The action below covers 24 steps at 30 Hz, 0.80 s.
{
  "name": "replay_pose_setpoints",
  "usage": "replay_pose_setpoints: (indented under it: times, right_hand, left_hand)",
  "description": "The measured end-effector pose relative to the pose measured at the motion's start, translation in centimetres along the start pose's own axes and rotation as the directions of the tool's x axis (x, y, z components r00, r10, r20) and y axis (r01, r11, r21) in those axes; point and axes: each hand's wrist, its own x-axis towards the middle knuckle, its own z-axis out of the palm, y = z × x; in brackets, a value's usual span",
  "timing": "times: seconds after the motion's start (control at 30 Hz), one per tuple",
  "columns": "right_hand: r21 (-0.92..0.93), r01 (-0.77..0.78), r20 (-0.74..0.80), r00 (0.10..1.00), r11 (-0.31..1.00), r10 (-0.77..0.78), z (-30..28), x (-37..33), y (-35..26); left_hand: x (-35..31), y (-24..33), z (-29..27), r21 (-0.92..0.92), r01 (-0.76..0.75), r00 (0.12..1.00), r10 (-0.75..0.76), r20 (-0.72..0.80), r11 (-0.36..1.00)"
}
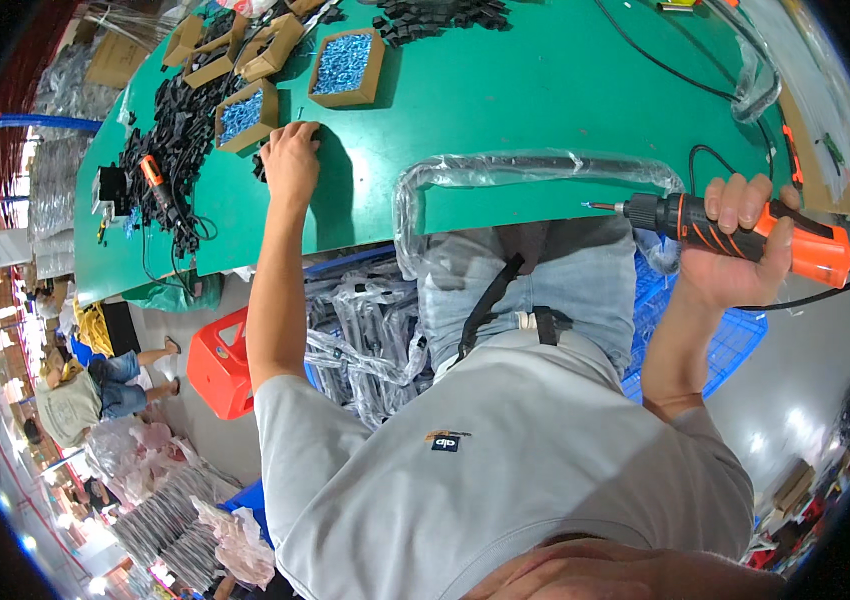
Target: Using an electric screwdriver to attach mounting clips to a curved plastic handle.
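Remote view, one camera. I read the step as picking up a small part: left hand (291, 165), fingers curled down at a few black parts (260, 167) just beside the box (269, 108) of blue screws; whether it pinches anything, I cannot tell. Right hand (740, 240) grasps the electric screwdriver (672, 214), bit pointing left near the wrapped tube (545, 167) at the table's (505, 100) near edge. Next move, I judge, calls for a sure fingertip pinch.

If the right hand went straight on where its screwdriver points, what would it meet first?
Probably the plastic-wrapped tube, ahead of the screwdriver in the right hand. Depth is unclear, so it might pass over instead.
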Motion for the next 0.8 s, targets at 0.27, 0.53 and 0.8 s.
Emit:
replay_pose_setpoints:
  times: [0.27,0.53,0.8]
  right_hand:
    - [-0.074,0.056,0.073,0.996,0.996,-0.050,0.0,0.3,0.0]
    - [-0.125,0.083,0.127,0.990,0.989,-0.067,1.2,1.3,2.3]
    - [-0.358,0.051,0.187,0.982,0.932,0.018,1.5,1.9,6.5]
  left_hand:
    - [0.8,9.9,-3.5,-0.447,-0.146,0.973,0.046,-0.228,0.883]
    - [-1.3,26.6,-0.6,-0.705,-0.358,0.925,0.332,-0.182,0.612]
    - [-1.5,27.7,1.7,-0.774,-0.289,0.952,0.259,-0.166,0.564]
